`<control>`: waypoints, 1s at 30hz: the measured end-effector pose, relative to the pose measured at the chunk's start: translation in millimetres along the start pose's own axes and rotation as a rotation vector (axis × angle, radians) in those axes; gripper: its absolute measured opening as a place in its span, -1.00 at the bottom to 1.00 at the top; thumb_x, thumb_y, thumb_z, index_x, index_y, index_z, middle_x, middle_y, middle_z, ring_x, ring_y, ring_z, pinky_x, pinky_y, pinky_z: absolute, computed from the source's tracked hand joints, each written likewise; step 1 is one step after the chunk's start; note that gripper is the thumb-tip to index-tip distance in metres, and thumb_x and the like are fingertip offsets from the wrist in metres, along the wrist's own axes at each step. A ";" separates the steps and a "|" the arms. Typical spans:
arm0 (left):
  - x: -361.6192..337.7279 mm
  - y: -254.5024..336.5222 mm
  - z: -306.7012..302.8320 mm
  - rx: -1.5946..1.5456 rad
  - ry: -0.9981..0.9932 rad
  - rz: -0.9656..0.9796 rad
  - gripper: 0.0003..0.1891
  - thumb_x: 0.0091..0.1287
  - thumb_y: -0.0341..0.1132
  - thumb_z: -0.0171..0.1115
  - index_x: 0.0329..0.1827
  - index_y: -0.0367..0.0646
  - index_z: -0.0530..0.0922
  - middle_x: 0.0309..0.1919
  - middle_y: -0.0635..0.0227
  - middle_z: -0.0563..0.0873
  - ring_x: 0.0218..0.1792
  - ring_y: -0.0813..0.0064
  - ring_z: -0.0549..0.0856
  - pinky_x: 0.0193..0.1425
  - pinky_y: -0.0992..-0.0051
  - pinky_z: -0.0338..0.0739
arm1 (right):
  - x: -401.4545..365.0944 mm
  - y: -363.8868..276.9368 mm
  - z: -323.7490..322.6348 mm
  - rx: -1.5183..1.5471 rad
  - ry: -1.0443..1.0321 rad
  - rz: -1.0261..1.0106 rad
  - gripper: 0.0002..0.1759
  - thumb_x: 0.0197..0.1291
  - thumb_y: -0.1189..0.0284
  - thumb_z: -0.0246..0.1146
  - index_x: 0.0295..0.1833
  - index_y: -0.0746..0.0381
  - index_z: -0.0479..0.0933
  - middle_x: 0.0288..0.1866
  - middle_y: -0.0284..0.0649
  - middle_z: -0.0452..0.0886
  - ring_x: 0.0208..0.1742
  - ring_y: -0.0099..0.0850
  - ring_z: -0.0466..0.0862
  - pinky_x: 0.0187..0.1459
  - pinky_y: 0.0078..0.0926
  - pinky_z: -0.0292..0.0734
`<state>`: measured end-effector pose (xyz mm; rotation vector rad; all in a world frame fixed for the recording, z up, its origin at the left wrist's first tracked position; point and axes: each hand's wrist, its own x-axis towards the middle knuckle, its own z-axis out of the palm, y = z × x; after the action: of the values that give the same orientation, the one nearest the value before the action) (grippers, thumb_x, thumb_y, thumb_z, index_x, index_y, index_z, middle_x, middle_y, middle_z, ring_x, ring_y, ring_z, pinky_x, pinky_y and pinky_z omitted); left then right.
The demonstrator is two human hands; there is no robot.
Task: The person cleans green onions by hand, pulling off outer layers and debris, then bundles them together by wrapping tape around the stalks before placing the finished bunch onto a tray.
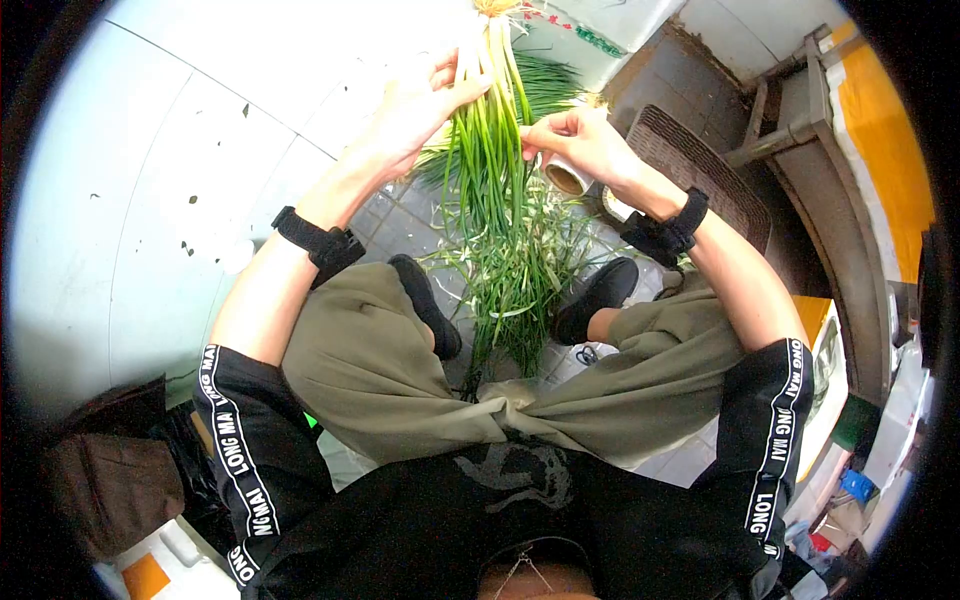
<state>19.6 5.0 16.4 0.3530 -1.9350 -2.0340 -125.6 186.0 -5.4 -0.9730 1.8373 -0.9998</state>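
My left hand (425, 105) is closed around a bunch of scallions (485, 150). The bunch's roots and pale stems point up and away, and its green leaves hang toward me. At the right edge of those leaves, my right hand (585, 145) pinches with thumb and fingertips; whatever is between them is too small to make out. Just below the right hand is a roll of tape (567, 177) with a brown core. More scallions (545, 85) lie behind the bunch. A heap of loose leaves and trimmings (520, 265) covers the floor between my shoes.
To the left stands a white panelled surface (200, 150) dotted with leaf scraps. A brown woven basket (690, 165) is at the right, beside a metal-framed table (825, 140). A white foam box (595, 40) stands at the back. My shoes (600, 300) flank the heap.
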 end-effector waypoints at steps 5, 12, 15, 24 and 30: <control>-2.7 1.5 4.3 0.008 0.019 0.022 -0.53 0.41 -0.34 0.32 0.30 -0.39 0.46 0.13 0.16 0.69 0.13 0.48 0.67 0.28 0.46 0.53 | 1.2 1.1 1.9 -0.057 -0.005 -0.028 -0.72 0.40 0.28 0.29 -0.18 0.29 0.73 -0.33 -0.41 0.74 -0.32 -0.72 0.61 -0.22 -0.69 0.51; -2.1 -3.6 3.1 0.049 -0.032 0.009 -0.48 0.40 -0.31 0.32 0.36 -0.34 0.42 0.15 0.20 0.68 0.15 0.48 0.66 0.28 0.43 0.54 | 0.4 2.3 5.2 -0.054 -0.004 -0.017 -0.80 0.33 0.35 0.35 -0.19 0.28 0.72 -0.36 -0.42 0.73 -0.39 -0.73 0.57 -0.28 -0.70 0.49; -3.5 -2.6 6.2 0.021 0.001 0.021 -0.54 0.40 -0.37 0.31 0.30 -0.39 0.44 0.11 0.18 0.69 0.10 0.48 0.69 0.25 0.47 0.56 | -0.2 2.9 6.1 -0.090 0.029 -0.054 -0.82 0.29 0.37 0.37 -0.20 0.29 0.72 -0.37 -0.42 0.72 -0.38 -0.72 0.59 -0.26 -0.69 0.51; -2.4 -6.2 2.4 -0.197 0.020 0.005 -0.49 0.43 -0.39 0.26 0.39 -0.36 0.35 0.22 0.16 0.63 0.21 0.45 0.62 0.41 0.42 0.43 | -2.5 6.3 8.6 -0.233 0.099 -0.095 -0.84 0.24 0.41 0.39 -0.20 0.31 0.71 -0.38 -0.39 0.72 -0.37 -0.70 0.60 -0.23 -0.65 0.54; -1.0 -5.9 1.3 -0.328 -0.013 -0.006 -0.43 0.42 -0.44 0.25 0.44 -0.37 0.27 0.26 0.13 0.58 0.28 0.37 0.56 0.43 0.39 0.41 | -2.5 9.1 12.4 -0.078 0.124 -0.116 -0.76 0.29 0.32 0.34 -0.22 0.30 0.73 -0.42 -0.39 0.72 -0.43 -0.70 0.58 -0.31 -0.64 0.51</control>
<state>19.7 6.8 10.5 0.2671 -1.5693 -2.3114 -115.8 188.4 -17.2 -1.0965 1.9530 -1.0865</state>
